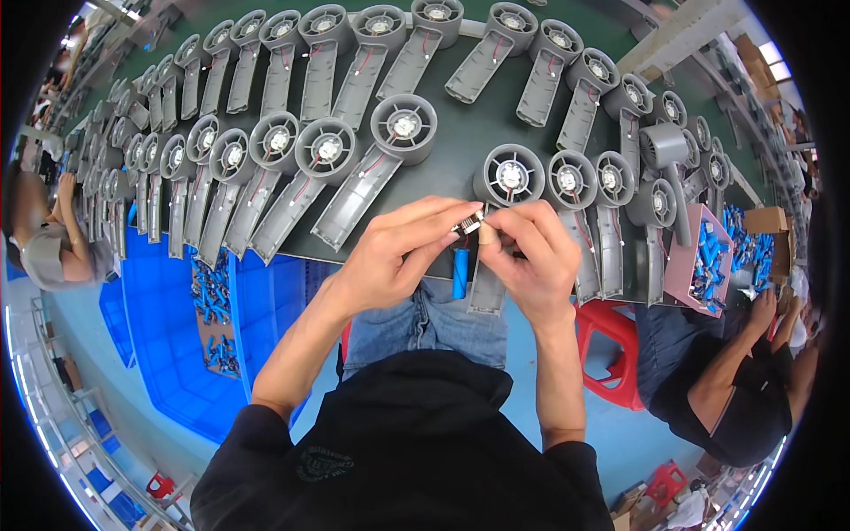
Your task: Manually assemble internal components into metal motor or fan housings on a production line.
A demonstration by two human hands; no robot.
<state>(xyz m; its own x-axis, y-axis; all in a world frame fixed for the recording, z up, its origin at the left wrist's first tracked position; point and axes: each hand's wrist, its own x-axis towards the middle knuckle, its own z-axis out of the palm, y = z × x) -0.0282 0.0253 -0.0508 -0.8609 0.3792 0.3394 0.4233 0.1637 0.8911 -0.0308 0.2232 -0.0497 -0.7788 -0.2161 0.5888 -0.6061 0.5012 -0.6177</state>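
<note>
Between the fingertips of my left hand [405,250] is a small circuit board [467,225] with a pale end. A blue cylindrical battery [460,273] hangs below it. My right hand [537,255] is pinched closed against the board's right end; what its fingertips grip is too small to tell, perhaps a wire plug. Just beyond my hands stands a grey fan housing [511,177] with a round, spoked head. Its open handle half [487,290] runs toward me, partly hidden under my right hand.
Rows of similar grey fan housings [326,152] cover the dark green table [434,190]. Blue bins [168,336] with batteries stand at left. A pink box [693,257] of blue batteries sits at right, near a co-worker [730,389] and a red stool [611,354].
</note>
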